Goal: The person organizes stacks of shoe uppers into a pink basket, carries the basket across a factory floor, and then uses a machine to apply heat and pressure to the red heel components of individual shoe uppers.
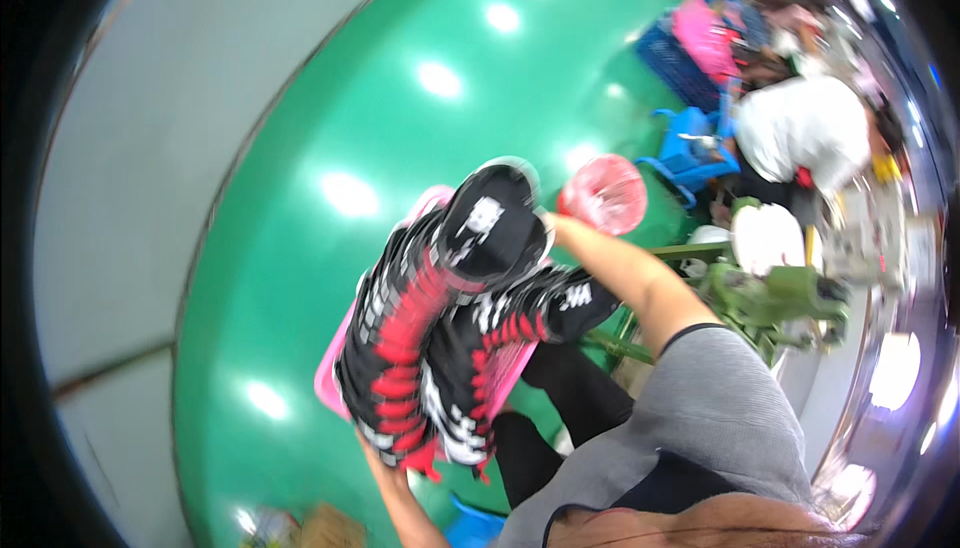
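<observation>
A pink plastic basket (328,383) is in front of me, held between my arms above the green floor. It is piled with knitted pieces (397,345) in black, red and white, stacked in thick layers that look like socks. A black end with a white mark faces up at the top of the pile. My right hand (553,228) is at the basket's far right side, mostly covered by the pile. At the opposite, lower left end is my left hand (366,439), with its fingers out of sight beneath the basket's edge. Motion blur softens the details.
A red bin with a plastic liner (606,195) stands on the floor beyond my right hand. Green machine frames (772,300) are close on my right, past them a blue stool (690,146) and heaped goods. A pale wall (150,173) runs along the left. A cardboard box (330,527) sits at lower left.
</observation>
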Motion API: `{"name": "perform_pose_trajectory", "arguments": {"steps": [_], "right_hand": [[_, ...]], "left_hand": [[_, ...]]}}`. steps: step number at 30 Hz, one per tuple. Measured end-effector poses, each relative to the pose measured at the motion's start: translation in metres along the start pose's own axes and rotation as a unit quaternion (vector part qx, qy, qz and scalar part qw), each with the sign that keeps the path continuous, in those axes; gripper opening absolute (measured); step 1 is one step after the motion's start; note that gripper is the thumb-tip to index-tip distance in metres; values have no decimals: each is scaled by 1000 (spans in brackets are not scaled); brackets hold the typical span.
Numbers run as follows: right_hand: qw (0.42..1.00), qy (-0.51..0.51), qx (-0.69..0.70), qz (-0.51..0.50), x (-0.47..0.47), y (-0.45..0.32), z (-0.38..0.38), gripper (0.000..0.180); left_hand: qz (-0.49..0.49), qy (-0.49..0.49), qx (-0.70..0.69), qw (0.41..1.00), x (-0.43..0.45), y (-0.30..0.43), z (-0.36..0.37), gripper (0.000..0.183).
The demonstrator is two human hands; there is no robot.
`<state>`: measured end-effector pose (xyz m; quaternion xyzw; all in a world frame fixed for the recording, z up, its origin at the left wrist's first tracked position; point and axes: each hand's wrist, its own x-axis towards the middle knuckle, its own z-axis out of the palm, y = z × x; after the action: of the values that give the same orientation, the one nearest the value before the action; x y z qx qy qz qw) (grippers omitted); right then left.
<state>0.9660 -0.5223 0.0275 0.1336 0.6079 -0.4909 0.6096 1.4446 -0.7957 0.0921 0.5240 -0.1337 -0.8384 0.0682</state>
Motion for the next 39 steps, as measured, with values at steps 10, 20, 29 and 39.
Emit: {"name": "perform_pose_trajectory", "arguments": {"steps": [10, 20, 29, 39], "right_hand": [[990, -43, -114, -76, -34, -27, 12, 55], [968, -2, -183, -170, -59, -40, 36, 54], [950, 69, -185, -241, -64, -8, 83, 52], [935, 141, -179, -272, -81, 22, 117, 51]], "left_hand": [[116, -107, 70, 985, 2, -9, 65, 57], [176, -253, 43, 950, 69, -9, 9, 57], [96, -413, 73, 903, 194, 34, -15, 58], [144, -411, 132, 891, 214, 44, -40, 68]]}}
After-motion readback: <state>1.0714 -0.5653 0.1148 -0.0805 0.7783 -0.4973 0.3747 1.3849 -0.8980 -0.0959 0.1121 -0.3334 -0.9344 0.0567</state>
